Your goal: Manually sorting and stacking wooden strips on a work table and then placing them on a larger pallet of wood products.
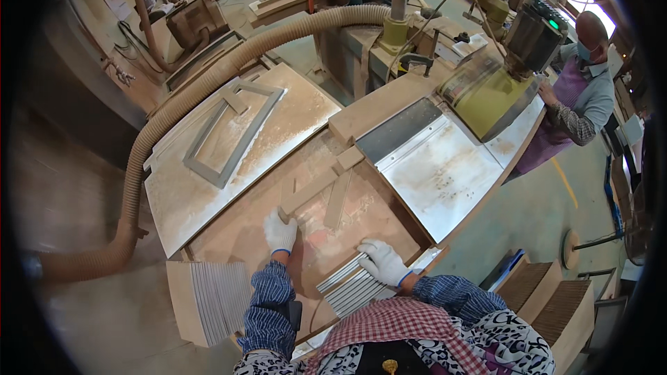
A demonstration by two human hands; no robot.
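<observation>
My left hand [280, 233], in a white knit glove, is closed at the near end of a brown wooden strip [310, 193] on the worktable [243, 226]. A shorter wooden piece [338, 198] lies beside that strip, and a small block [349, 159] touches its far end. My right hand [384, 262], also gloved, lies with fingers stretched over a row of grey-edged strips [354, 288] close to my body. The undersides of its fingers are hidden.
A yellow-green machine [479, 94] with a motor overlooks a metal table [438, 167]; a co-worker [580, 90] stands beyond it. A ribbed hose [229, 69] arches along the left. A grey frame [236, 132] lies on a dusty board. Stacked panels [208, 302] stand left, more stacks [556, 298] right.
</observation>
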